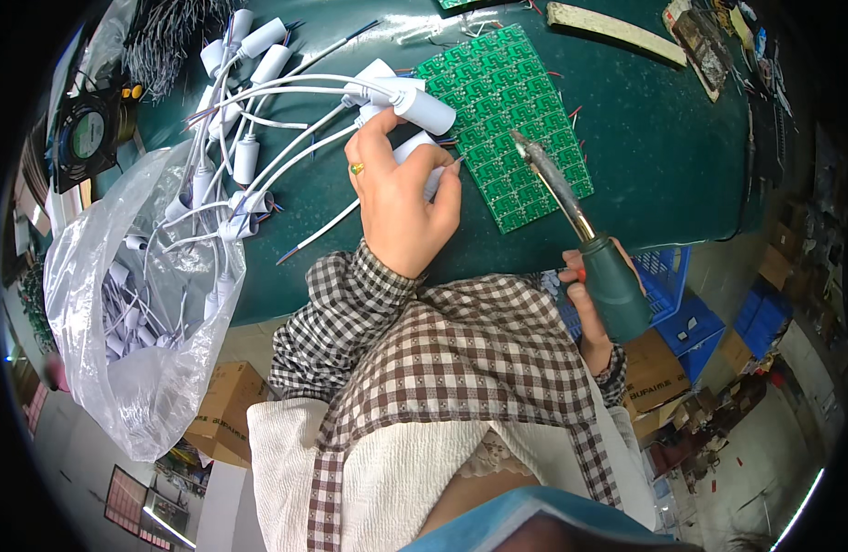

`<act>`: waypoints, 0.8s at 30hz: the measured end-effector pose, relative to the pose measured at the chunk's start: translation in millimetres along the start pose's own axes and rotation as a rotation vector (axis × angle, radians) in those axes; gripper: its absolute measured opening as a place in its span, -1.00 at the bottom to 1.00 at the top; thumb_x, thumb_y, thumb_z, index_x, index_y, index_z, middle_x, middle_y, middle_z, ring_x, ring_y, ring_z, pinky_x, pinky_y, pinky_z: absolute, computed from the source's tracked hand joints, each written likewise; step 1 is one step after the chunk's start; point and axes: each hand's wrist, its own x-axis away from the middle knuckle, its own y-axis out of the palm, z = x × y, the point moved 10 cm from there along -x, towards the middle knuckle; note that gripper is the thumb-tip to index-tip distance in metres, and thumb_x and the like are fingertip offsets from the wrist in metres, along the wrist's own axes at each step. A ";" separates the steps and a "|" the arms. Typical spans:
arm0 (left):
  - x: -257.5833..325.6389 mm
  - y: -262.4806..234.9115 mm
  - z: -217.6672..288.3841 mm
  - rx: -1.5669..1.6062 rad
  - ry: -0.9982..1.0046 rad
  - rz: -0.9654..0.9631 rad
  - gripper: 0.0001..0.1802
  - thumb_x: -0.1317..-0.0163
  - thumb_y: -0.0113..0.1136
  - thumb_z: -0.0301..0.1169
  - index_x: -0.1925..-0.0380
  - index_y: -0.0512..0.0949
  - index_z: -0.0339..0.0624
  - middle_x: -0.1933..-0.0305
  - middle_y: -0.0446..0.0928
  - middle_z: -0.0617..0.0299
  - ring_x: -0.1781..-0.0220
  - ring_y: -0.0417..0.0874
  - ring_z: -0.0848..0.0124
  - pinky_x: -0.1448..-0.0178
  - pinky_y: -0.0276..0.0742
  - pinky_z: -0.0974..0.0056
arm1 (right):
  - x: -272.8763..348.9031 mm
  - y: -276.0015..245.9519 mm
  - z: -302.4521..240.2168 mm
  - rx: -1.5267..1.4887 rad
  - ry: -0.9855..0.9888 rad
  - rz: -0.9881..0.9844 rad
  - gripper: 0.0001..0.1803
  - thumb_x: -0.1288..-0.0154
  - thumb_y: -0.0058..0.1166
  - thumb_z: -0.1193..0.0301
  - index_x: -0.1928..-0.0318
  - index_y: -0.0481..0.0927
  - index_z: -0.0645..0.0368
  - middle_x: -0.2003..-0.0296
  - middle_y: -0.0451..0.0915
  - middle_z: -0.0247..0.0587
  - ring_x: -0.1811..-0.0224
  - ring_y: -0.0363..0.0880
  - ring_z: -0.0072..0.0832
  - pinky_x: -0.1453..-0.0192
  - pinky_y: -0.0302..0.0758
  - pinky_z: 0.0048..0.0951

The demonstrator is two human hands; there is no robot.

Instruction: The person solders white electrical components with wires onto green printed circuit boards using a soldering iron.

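My left hand point(401, 207), with a ring on one finger, is closed around a white cylindrical housing point(415, 147). Its thumb and forefinger meet at the housing's thin wire ends, beside the left edge of a green circuit board panel point(511, 120). More white housings with cables point(426, 110) lie against its raised fingers. In my right hand point(588, 317) is a soldering iron point(615, 285), gripped by its dark green handle. The iron's tip points up and left, over the panel in this view; whether it touches the board I cannot tell.
White cabled housings point(246, 158) are heaped at the left, beside a clear plastic bag point(148, 377) holding more. A small black fan point(85, 129) stands at the far left. A pale curved strip point(617, 32) lies at the back right. Blue crates point(686, 331) stand below the table's right edge.
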 end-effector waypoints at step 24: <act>-5.0 5.1 5.0 -0.043 -0.060 -0.041 -0.85 0.04 0.38 -0.45 0.45 0.61 -0.21 -0.17 0.36 -0.16 -0.24 0.35 -0.15 -0.29 0.24 -0.17 | 5.6 14.6 -11.3 0.243 -0.130 -0.151 -0.36 -0.07 0.50 0.15 -0.05 0.64 0.35 0.04 0.72 0.03 0.05 0.75 -0.12 -0.07 0.67 -0.21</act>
